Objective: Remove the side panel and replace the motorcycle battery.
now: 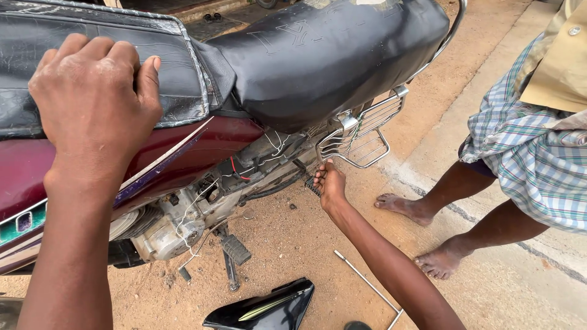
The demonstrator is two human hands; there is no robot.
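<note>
Black seat sits above the right hand, which pinches a footpeg. Left hand presses flat, fingers together, on the tank cover.

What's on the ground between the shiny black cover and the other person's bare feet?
A thin metal rod lies on the sandy ground between the black side panel and the bare feet. The head view shows it.

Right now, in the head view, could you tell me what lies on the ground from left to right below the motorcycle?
Foot peg → black side panel → long metal rod tool → another person's bare feet.
</note>
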